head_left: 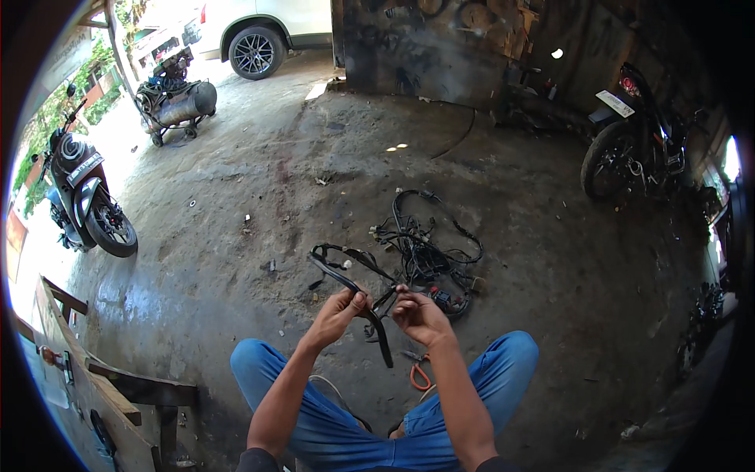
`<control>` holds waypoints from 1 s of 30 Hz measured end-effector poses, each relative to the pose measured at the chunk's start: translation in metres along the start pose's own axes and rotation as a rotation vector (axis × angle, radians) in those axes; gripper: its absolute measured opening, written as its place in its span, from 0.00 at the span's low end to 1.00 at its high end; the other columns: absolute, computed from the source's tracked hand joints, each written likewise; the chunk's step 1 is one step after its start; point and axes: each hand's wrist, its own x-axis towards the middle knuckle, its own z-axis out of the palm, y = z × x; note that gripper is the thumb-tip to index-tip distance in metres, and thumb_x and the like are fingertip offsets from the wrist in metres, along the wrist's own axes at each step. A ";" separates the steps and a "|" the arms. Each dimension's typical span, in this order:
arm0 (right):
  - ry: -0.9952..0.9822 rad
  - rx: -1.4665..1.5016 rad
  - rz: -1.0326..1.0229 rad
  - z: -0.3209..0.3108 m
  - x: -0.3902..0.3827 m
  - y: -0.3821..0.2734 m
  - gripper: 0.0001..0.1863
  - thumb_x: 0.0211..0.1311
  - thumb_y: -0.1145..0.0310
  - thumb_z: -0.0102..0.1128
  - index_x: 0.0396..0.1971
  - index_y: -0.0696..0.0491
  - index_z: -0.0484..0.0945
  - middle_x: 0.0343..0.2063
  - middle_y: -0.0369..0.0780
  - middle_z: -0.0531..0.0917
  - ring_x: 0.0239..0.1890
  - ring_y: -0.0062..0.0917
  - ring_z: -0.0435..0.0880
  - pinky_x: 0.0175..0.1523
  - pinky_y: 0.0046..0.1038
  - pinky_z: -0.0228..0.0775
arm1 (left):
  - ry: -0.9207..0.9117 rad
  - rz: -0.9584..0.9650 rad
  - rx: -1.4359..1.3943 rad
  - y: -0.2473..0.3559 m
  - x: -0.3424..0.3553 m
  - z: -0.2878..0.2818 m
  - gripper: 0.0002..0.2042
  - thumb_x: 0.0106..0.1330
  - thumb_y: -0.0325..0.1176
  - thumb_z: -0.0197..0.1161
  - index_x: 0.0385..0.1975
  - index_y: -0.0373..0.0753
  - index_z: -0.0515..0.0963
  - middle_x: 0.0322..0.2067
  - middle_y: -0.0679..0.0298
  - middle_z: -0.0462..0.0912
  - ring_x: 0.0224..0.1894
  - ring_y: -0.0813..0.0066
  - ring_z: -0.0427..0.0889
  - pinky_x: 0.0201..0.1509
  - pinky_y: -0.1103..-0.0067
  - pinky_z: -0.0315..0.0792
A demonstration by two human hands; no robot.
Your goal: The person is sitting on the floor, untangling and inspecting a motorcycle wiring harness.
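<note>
My left hand [340, 316] is closed around a thick black wrapped cable [336, 275], part of a wiring harness. One end of it hangs down past my fingers, and the rest loops up and away to the far side. Close by on the right, my right hand [421, 316] has its fingertips pinched together at the thin dark wires where the loop comes back. A tangled pile of black wiring [421, 250] with small pale connectors lies on the ground just beyond. Next to it is a black part with red on it [444, 299]. Orange-handled pliers [421, 377] rest below my right hand.
My jeans-clad knees [259, 366] frame the work. A wooden bench frame [102, 370] stands at left. A scooter [90, 197], an air compressor [177, 102] and a white car [259, 39] are farther off; a motorcycle [629, 141] stands at right.
</note>
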 end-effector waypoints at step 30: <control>0.082 -1.957 -1.232 0.039 -0.040 0.096 0.25 0.61 0.73 0.67 0.59 0.47 0.77 0.45 0.41 0.76 0.48 0.36 0.75 0.53 0.38 0.69 | 0.190 -0.291 0.143 0.013 -0.002 0.005 0.20 0.77 0.46 0.57 0.45 0.31 0.81 0.20 0.67 0.79 0.13 0.85 0.72 0.17 0.84 0.63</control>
